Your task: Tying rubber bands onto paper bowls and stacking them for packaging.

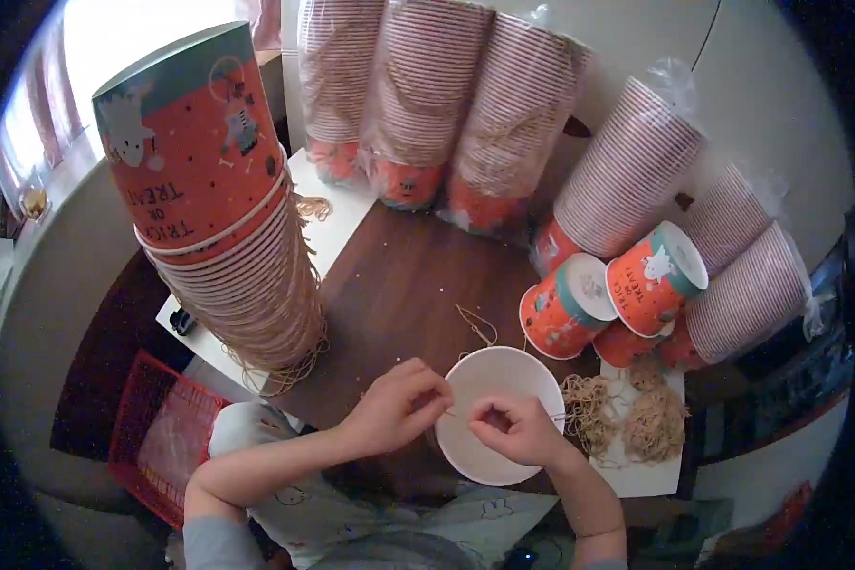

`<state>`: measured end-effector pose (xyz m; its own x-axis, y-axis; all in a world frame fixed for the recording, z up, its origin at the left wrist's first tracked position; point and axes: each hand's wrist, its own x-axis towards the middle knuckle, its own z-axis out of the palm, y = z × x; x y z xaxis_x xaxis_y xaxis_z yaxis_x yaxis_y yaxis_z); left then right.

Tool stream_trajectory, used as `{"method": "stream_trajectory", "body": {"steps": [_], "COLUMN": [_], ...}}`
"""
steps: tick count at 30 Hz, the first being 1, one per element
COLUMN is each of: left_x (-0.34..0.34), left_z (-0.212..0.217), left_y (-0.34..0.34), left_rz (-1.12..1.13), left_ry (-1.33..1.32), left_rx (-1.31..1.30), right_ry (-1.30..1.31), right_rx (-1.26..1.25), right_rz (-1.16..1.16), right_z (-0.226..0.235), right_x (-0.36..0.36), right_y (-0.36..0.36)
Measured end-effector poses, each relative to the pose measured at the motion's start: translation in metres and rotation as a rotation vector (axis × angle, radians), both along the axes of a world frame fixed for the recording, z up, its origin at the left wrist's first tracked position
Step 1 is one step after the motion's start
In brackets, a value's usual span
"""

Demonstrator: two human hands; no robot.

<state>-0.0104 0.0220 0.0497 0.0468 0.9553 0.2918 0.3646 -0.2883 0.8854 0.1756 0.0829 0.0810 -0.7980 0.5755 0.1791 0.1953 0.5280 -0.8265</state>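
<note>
the left hand (394,408) and the right hand (513,429) met over a white paper cup (497,413) that lay with its open mouth facing up toward the camera, at the near edge of the dark wooden counter (399,285); the fingers of both hands were pinched together on a thin tan string (451,412) running between them across the cup's rim; whether the string was threaded through the cup could not be told; a loose bit of the same string (477,328) lay on the counter just beyond the cup; to the right of the cup, tangled bundles of string (636,423) rested on a white sheet (636,475); near them lay a few orange printed cups (617,294) on their sides; a tall stack of orange cups (228,218) with strings hanging from it leaned at the left; bagged sleeves of cups (427,104) stood at the back and right; a red basket (161,437) sat low at the left.
</note>
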Motion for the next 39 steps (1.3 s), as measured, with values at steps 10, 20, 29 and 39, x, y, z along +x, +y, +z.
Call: {"method": "stream_trajectory", "body": {"steps": [10,20,29,39], "left_x": [0.005,0.000,-0.020,-0.021], "left_z": [0.020,0.023,-0.004,-0.018], "left_y": [-0.005,-0.001,0.015,0.020], "left_rz": [0.009,-0.004,-0.217,-0.329], "left_ry": [0.223,0.254,0.129,0.039], "left_rx": [0.322,0.355,0.176,0.052], "right_ry": [-0.061,0.188,0.459,0.589], "right_rx": [-0.191,-0.508,-0.648,-0.665], "right_rz": [-0.077,-0.008,-0.063,-0.019], "right_z": [0.004,0.009,0.021,0.025], "right_x": [0.005,-0.007,0.000,0.004], "right_y": [0.008,0.003,0.015,0.013]}}
